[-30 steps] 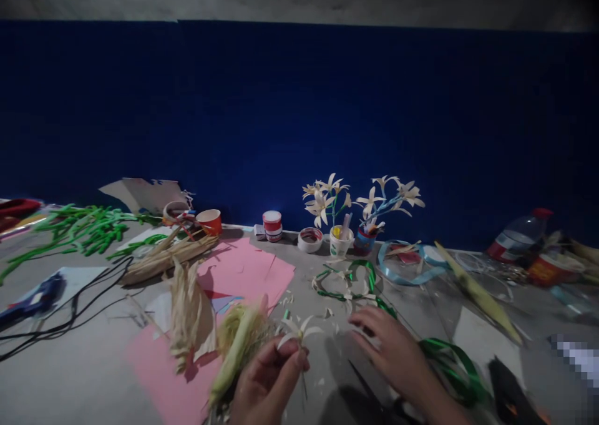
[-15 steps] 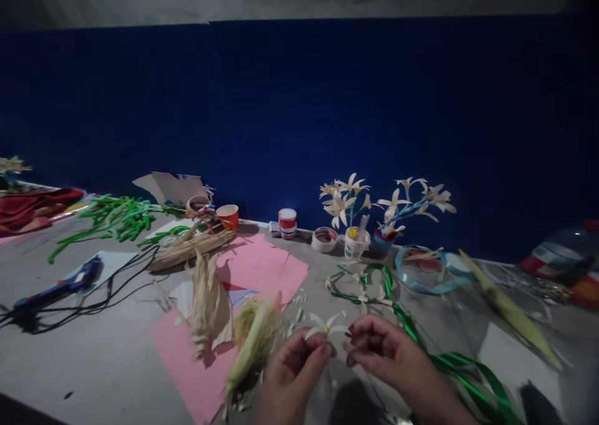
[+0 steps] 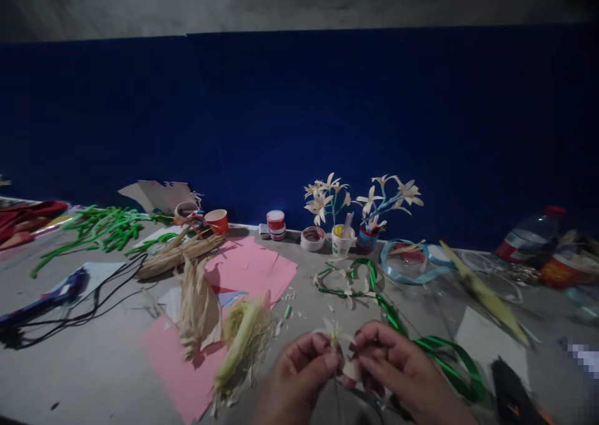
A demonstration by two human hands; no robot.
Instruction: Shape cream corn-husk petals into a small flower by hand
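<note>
My left hand (image 3: 297,375) is closed, pinching a small cream husk flower (image 3: 334,334) just below its petals; a thin stem seems to run down beneath it. Close beside it on the right, my right hand (image 3: 397,366) has its fingertips pressed together on a pale petal piece (image 3: 352,370), which sits near the flower's base. Whether petal and stem touch, I cannot tell. A corn cob with husk and silk (image 3: 241,344) lies left of my hands. Beyond them is a green ribbon (image 3: 388,312) alongside a loop of small cream flowers (image 3: 322,284).
Pink paper (image 3: 253,263) and dried husks (image 3: 196,306) lie left of centre. A glue gun (image 3: 60,297) with black cords is at the left, near green pipe cleaners (image 3: 107,225). Finished flowers stand in a white cup (image 3: 343,244). A plastic bottle (image 3: 531,238) is far right.
The view has swung slightly right. My right hand has come closer to my left, bringing the petal piece lower beside the flower's stem. My left hand still holds the flower.
</note>
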